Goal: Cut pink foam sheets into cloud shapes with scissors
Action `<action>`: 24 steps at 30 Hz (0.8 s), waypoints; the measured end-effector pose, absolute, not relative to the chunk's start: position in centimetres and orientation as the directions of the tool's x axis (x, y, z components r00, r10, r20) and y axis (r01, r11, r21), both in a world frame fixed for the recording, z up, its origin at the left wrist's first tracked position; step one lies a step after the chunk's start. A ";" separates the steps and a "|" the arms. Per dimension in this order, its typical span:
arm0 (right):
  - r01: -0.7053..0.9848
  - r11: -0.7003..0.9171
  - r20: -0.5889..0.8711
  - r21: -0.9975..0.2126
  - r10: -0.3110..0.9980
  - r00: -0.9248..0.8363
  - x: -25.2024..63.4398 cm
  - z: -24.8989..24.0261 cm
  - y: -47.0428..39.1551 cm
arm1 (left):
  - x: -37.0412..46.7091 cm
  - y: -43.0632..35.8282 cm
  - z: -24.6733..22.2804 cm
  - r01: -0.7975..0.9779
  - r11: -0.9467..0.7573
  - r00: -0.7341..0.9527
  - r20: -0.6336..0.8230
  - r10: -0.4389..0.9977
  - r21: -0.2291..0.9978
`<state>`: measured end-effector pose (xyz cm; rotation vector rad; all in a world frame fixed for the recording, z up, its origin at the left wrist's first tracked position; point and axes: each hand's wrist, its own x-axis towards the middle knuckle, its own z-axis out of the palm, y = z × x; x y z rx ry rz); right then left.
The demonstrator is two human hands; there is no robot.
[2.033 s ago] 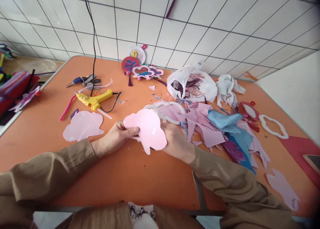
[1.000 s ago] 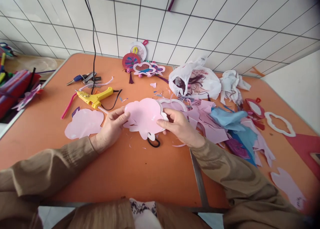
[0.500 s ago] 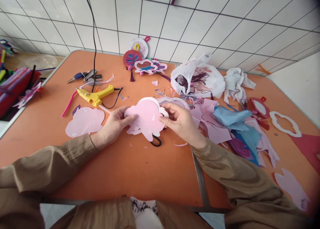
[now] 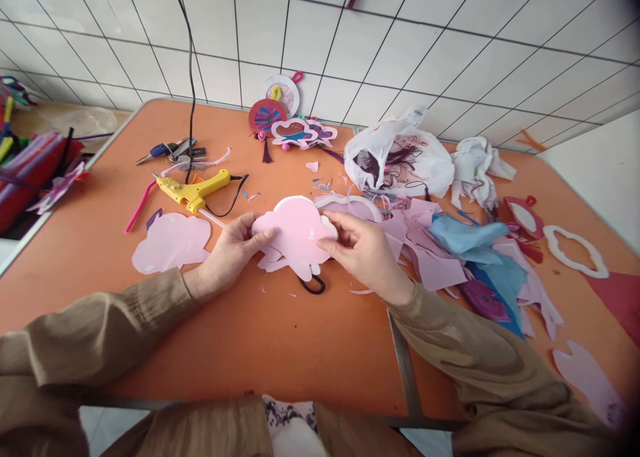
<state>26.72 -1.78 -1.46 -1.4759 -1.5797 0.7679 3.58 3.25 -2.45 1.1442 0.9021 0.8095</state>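
Note:
Between my hands is a pink cloud-shaped paper cutout (image 4: 295, 229), laid over a white piece whose edge peeks out at the top and right. My left hand (image 4: 231, 250) pinches its left side, thumb on top. At the right edge, my right hand (image 4: 361, 249) grips it between thumb and fingers. A black loop (image 4: 313, 284) hangs out below the cutout. Behind it lies a pink piece with a white rim (image 4: 350, 206), partly covered. Left of my left hand, another pink cutout (image 4: 171, 242) rests flat on the orange table (image 4: 250, 350).
A yellow glue gun (image 4: 195, 189) lies at the left near keys (image 4: 175, 150). At the back are decorated paper ornaments (image 4: 285, 120) and a white plastic bag (image 4: 425, 160). Pink and blue scraps (image 4: 465, 234) heap at the right, with a white cloud frame (image 4: 575, 250) beyond.
The pink cutout has shifted over the white piece, so less white shows at its upper and right edges. Both hands keep hold of it; the view has moved slightly.

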 end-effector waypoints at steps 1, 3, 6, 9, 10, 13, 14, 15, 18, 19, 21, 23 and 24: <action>0.484 0.116 0.148 -0.867 0.989 0.027 26.7 -1.5 -1.8 | 3.5 3.3 -2.5 -0.071 0.224 0.426 -0.173 0.888 0.972; 0.483 0.102 0.135 -0.870 0.990 0.034 26.8 -1.5 -1.8 | 3.4 3.3 -2.7 -0.072 0.219 0.437 -0.166 0.884 0.973; 0.476 0.091 0.127 -0.875 0.991 0.043 26.9 -1.4 -1.8 | 3.3 3.3 -3.0 -0.099 0.235 0.456 -0.166 0.875 0.967; 0.447 0.094 0.117 -0.890 0.993 0.024 26.9 -1.3 -1.7 | 3.2 3.3 -3.0 -0.096 0.239 0.455 -0.171 0.874 0.966; 0.430 0.096 0.113 -0.897 0.993 0.014 26.9 -1.2 -1.7 | 3.2 3.3 -2.9 -0.091 0.232 0.453 -0.167 0.875 0.968; 0.375 0.096 0.103 -0.922 0.995 -0.002 27.0 -1.2 -1.6 | 3.3 3.3 -2.7 -0.080 0.228 0.459 -0.167 0.873 0.970; 0.361 0.091 0.098 -0.928 0.995 0.000 27.1 -1.2 -1.5 | 3.2 3.3 -2.7 -0.079 0.228 0.458 -0.168 0.873 0.970; 0.348 0.086 0.093 -0.933 0.996 0.003 27.1 -1.3 -1.5 | 3.2 3.4 -2.6 -0.078 0.227 0.458 -0.167 0.873 0.971; 0.316 0.070 0.077 -0.946 0.997 0.010 27.4 -1.5 -1.4 | 3.1 3.5 -2.8 -0.074 0.214 0.476 -0.154 0.866 0.974; 0.307 0.065 0.072 -0.949 0.997 0.010 27.5 -1.5 -1.4 | 3.0 3.6 -2.9 -0.075 0.211 0.485 -0.150 0.862 0.975; 0.297 0.052 0.057 -0.953 0.998 0.008 27.6 -1.6 -1.4 | 2.9 3.6 -3.1 -0.083 0.227 0.497 -0.157 0.853 0.970; 0.296 0.041 0.045 -0.954 0.999 0.008 27.6 -1.6 -1.4 | 2.9 3.6 -3.3 -0.094 0.261 0.497 -0.182 0.849 0.961; 0.298 0.038 0.042 -0.954 0.999 0.008 27.5 -1.5 -1.4 | 2.9 3.6 -3.3 -0.095 0.273 0.493 -0.193 0.848 0.957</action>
